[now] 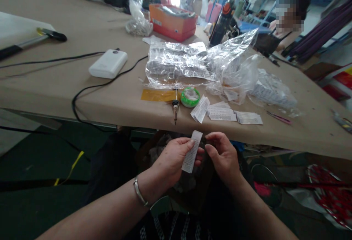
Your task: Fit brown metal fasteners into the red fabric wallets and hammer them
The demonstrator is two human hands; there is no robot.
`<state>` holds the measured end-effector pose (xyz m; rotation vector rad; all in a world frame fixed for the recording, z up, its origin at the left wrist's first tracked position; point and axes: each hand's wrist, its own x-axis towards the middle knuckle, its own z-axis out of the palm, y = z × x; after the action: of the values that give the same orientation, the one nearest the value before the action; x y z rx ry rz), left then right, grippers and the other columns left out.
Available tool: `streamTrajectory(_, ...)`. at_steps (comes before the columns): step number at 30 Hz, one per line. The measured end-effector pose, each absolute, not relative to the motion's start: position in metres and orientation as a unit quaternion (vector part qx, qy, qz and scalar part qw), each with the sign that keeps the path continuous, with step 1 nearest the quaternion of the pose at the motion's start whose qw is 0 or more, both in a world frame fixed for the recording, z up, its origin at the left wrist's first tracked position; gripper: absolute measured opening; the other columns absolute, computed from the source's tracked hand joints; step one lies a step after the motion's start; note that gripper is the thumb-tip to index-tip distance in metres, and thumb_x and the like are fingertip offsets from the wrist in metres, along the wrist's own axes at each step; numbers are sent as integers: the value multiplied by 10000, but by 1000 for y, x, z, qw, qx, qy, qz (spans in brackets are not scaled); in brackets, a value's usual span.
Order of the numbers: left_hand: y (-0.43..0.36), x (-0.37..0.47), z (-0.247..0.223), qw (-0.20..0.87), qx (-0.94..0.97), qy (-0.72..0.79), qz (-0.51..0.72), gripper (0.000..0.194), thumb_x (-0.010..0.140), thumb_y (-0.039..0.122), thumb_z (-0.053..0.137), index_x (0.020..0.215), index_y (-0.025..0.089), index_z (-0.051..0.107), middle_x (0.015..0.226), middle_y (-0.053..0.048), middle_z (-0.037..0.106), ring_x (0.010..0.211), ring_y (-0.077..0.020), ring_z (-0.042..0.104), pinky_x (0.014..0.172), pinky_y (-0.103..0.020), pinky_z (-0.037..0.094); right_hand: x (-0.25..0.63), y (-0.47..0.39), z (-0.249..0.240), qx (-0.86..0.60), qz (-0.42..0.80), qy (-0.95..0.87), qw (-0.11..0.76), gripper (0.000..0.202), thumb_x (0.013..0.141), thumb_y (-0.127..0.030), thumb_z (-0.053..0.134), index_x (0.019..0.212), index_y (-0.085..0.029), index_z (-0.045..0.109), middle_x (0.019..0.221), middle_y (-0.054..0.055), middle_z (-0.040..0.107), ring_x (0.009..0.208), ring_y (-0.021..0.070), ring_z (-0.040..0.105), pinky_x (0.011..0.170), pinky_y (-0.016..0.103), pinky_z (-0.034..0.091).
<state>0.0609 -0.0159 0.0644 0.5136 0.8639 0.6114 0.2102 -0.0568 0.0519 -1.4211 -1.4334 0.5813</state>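
My left hand [172, 157] grips a small stack of printed white paper labels [191, 155], thumb on top, just below the table's front edge. Close by on its right, my right hand [222, 155] has its thumb and fingers apart with nothing visible between them. On the table [132, 104] above the hands, more printed labels lie in piles [221, 113]. A soldering-iron-like tool [175, 107] points its tip toward the front edge, beside a round green container [190, 97] with whitish material in it. Pink tweezers [279, 117] rest further right.
Clear plastic bags [178, 64], an orange box [173, 22] and a dark bottle [221, 22] stand or lie farther back. A white power bank [108, 63] with a black cable is at left. Another person [288, 31] is at the back right. An open box with scraps is below my hands.
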Motion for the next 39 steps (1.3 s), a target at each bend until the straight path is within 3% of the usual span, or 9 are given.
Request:
streamTrajectory(5,-23,58,63,834,290,391,259,248,816,329,619,846,84,643,746,-95,664,519,-101,586,515,-214,491,200,-46,53,-564,495,-428,503,161,750,-321,643,757,-184,559,639,-49,536,559,82,484,545,198,414)
streamTrajectory(9,-23,52,62,872,290,335,210,220,798,299,621,834,82,633,729,-82,648,512,-100,578,526,-221,487,193,-48,49,-538,555,-375,511,141,746,-277,649,714,-174,557,603,-62,515,495,53,415,476,173,347)
streamTrajectory(14,-21,45,59,898,270,305,165,173,801,277,604,790,104,597,661,-44,603,521,-118,583,517,-233,490,192,-53,44,-523,582,-370,502,146,745,-267,666,702,-177,561,606,-56,546,506,54,461,507,169,388)
streamTrajectory(17,-21,41,59,905,264,298,151,172,817,288,587,791,118,575,618,-16,566,495,-109,564,494,-218,474,197,-54,43,-492,614,-371,494,133,746,-278,680,836,-203,616,738,-33,617,604,69,543,582,173,438)
streamTrajectory(21,-23,39,62,916,273,265,124,165,810,293,586,799,131,555,621,-13,561,496,-117,566,489,-218,464,208,-51,45,-405,689,-398,450,419,690,-281,727,1094,-241,624,1146,37,620,980,158,600,848,258,465)
streamTrajectory(26,-28,41,59,918,300,240,99,186,821,312,571,804,128,557,639,-24,575,483,-103,545,486,-212,456,213,-47,43,-310,753,-424,396,343,643,-334,752,934,-171,672,1263,98,570,1084,243,575,915,351,454)
streamTrajectory(32,-32,42,51,911,307,256,102,193,821,316,573,783,127,564,629,-19,571,481,-95,534,480,-206,439,206,-49,40,-331,758,-390,404,267,627,-335,766,793,-173,634,1211,102,600,1086,255,580,908,383,466)
streamTrajectory(36,-30,39,53,910,284,279,116,207,813,341,598,838,137,586,635,-4,565,502,-88,536,502,-201,430,207,-54,45,-405,668,-450,433,374,738,-399,667,1068,-232,612,1194,71,599,1053,224,586,894,376,475)
streamTrajectory(39,-29,38,54,909,269,283,148,227,801,360,623,841,140,583,643,5,550,520,-91,541,501,-201,414,209,-60,53,-510,487,-559,436,371,822,-335,593,1184,-266,558,1167,54,594,1042,200,576,909,359,463)
